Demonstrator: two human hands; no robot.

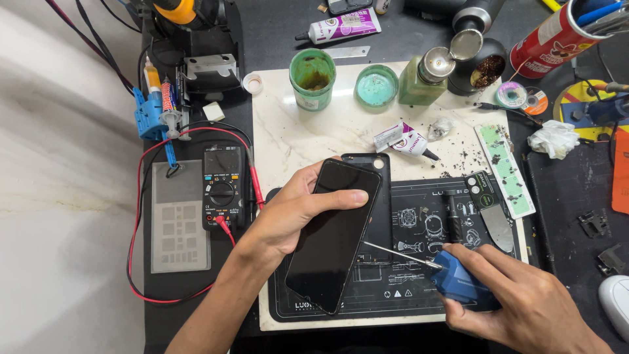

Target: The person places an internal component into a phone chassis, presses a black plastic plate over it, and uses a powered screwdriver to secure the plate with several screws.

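The left hand (288,213) grips a dark phone screen (334,233), thumb across its glass, tilted above a black work mat (406,275) on the counter. The right hand (524,305) is closed around a blue-handled screwdriver (455,278), its tip at the screen's right edge. Behind, a small white-and-purple glue tube (403,139) lies on the white slab (295,141); a red cylindrical can (550,33) stands at the far right.

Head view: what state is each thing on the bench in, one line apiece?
Phone screen: dark, lifted, gripped by the left hand.
Blue screwdriver: held in the right hand, tip beside the phone's edge.
Multimeter: display blank, leads plugged in.
Green jar: lid off.
Folding knife: blade out.
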